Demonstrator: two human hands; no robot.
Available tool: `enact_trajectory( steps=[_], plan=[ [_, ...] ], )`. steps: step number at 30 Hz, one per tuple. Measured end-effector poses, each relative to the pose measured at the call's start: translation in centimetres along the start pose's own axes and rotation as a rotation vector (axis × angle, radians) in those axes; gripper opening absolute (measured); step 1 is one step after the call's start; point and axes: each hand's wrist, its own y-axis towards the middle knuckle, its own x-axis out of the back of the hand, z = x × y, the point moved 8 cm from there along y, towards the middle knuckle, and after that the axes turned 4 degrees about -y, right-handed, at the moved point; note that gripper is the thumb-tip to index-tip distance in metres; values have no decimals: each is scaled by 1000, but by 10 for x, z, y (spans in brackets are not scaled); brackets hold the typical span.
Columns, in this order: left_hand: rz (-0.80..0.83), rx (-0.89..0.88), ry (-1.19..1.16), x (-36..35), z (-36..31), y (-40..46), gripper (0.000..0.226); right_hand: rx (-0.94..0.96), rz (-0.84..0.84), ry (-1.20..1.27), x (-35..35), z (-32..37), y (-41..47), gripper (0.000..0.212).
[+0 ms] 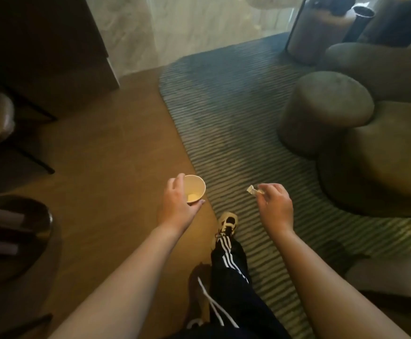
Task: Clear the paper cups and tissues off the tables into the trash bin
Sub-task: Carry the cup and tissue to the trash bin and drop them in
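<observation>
Head cam: your left hand [178, 203] grips a paper cup [194, 189] from the side, fingers curled round it, rim up w/ a small pale bit at the bottom. Your right hand [276, 206] pinches a crumpled tissue [253, 190] btwn thumb & fingertips, tissue sticking out to the left. Both held over the floor, cup above the wood floor [101, 155], tissue above the striped rug [224, 106]. Shoe [227, 222] below, btwn the hands.

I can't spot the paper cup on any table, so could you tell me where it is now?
In the head view, the paper cup is held in the left hand, left of centre above the wooden floor, beside the striped rug's edge.
</observation>
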Motion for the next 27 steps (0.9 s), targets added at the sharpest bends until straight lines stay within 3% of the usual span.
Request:
enact_trajectory(
  steps=[9, 15, 27],
  plan=[
    [72, -52, 9, -57, -78, 316, 81, 69, 74, -16, -11, 39, 330, 29],
    [91, -38, 23, -67, -121, 477, 80, 78, 47, -12, 3, 83, 495, 29],
    [95, -45, 21, -116, -140, 853, 81, 72, -56, -30, -48, 152, 845, 26]
  ],
)
